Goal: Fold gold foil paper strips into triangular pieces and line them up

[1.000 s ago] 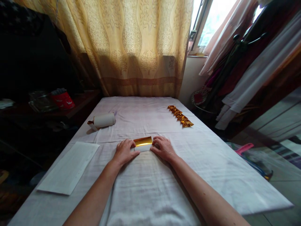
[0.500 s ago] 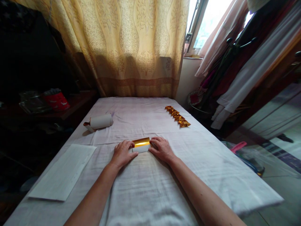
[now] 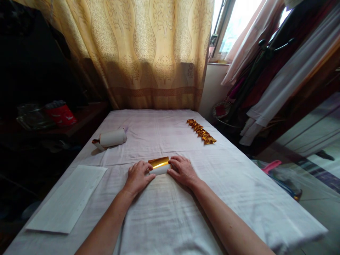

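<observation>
A small sheet of gold foil paper point(image 3: 159, 165) with a white back lies low on the cloth-covered table point(image 3: 159, 131). Its near edge is curled over, so a white band shows in front of the shiny gold. My left hand point(image 3: 138, 177) grips the left end between thumb and fingers. At the right end, my right hand point(image 3: 183, 170) is closed on the paper in the same way. Several folded gold foil pieces point(image 3: 201, 131) stand in a slanting row at the back right. Both fingertips partly hide the paper's ends.
A white paper roll point(image 3: 113, 138) lies at the back left. Nearer on the left is a stack of white paper sheets point(image 3: 67, 198). Beyond the table hangs a yellow curtain point(image 3: 145, 46). A red container point(image 3: 61, 113) stands on dark furniture, and a pink handle point(image 3: 271, 165) shows past the right edge.
The curled white edge of the foil paper looks rounder, and both hands keep their hold. The view has shifted slightly.
</observation>
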`<state>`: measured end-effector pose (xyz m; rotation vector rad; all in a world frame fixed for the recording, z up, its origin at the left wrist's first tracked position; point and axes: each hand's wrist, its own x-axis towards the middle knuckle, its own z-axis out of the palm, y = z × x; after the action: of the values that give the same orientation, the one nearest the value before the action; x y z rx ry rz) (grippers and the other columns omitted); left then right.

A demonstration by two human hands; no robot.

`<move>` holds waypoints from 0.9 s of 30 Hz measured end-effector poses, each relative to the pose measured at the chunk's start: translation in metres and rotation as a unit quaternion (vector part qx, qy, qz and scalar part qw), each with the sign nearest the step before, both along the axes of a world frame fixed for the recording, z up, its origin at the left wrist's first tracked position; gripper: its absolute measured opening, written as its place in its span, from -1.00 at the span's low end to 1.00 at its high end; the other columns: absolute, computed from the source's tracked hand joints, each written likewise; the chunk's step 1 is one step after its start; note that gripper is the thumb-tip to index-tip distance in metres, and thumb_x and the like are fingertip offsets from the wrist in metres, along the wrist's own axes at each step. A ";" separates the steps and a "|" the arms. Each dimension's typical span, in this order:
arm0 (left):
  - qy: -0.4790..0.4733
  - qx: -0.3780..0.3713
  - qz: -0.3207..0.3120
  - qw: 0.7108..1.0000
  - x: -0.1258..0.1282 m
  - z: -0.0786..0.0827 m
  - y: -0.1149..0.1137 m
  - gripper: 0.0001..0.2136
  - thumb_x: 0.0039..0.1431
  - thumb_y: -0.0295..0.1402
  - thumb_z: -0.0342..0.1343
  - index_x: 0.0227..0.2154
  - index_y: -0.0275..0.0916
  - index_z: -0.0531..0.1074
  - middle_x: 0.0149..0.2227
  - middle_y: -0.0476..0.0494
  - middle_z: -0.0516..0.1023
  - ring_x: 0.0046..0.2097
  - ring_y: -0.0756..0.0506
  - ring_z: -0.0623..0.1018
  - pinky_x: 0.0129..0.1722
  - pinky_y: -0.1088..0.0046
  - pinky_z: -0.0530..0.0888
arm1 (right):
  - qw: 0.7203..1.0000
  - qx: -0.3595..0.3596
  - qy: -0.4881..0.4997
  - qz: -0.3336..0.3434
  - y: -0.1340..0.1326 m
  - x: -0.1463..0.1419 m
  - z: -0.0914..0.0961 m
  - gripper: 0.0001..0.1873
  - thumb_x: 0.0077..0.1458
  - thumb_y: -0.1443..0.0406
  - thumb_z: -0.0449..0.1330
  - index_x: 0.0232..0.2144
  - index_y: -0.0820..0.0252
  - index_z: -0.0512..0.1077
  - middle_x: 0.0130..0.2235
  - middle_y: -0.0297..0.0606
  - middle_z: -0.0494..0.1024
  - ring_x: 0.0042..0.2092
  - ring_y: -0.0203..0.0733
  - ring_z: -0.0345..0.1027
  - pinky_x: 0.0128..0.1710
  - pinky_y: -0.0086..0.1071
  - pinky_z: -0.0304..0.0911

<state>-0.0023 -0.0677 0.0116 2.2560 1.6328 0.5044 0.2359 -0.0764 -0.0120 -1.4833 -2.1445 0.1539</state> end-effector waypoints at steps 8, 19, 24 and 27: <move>-0.031 0.032 -0.017 0.999 0.000 -0.005 -0.007 -0.87 0.04 -0.40 0.26 -0.32 -0.13 0.48 -0.17 -0.01 0.57 -0.02 -0.17 0.50 0.01 0.23 0.31 | 1.000 -0.010 0.004 0.014 0.000 0.003 0.001 -0.59 0.01 0.16 0.38 -0.06 0.06 0.51 0.07 -0.14 0.51 0.10 0.05 0.35 0.05 -0.05 0.21; -0.072 0.085 -0.028 0.993 0.000 -0.014 -0.008 -0.82 0.05 -0.42 0.22 -0.26 -0.13 0.42 -0.22 -0.04 0.58 -0.11 -0.17 0.52 0.00 0.23 0.38 | 0.998 0.012 0.044 0.041 0.002 0.011 -0.005 -0.70 -0.03 0.23 0.40 -0.19 0.08 0.54 0.05 -0.14 0.53 0.09 0.03 0.38 0.03 -0.06 0.24; -0.063 0.100 -0.037 0.992 0.000 -0.015 -0.009 -0.76 0.07 -0.43 0.22 -0.18 -0.14 0.40 -0.18 -0.07 0.59 -0.09 -0.18 0.53 0.06 0.18 0.38 | 0.996 0.025 0.061 0.052 0.002 0.011 -0.008 -0.78 -0.01 0.26 0.38 -0.25 0.07 0.54 0.02 -0.16 0.56 0.08 0.02 0.39 0.05 -0.05 0.24; -0.060 0.112 -0.051 0.991 -0.002 -0.016 -0.010 -0.71 0.09 -0.41 0.22 -0.11 -0.12 0.38 -0.14 -0.08 0.59 -0.07 -0.19 0.54 0.12 0.13 0.36 | 0.996 0.026 0.061 0.061 0.002 0.012 -0.009 -0.83 0.03 0.26 0.35 -0.26 0.07 0.53 0.03 -0.15 0.55 0.09 0.02 0.38 0.06 -0.05 0.24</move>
<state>-0.0040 -0.0778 -0.0045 2.4009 1.4563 0.8157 0.2475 -0.0742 -0.0207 -1.2812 -2.1246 0.2245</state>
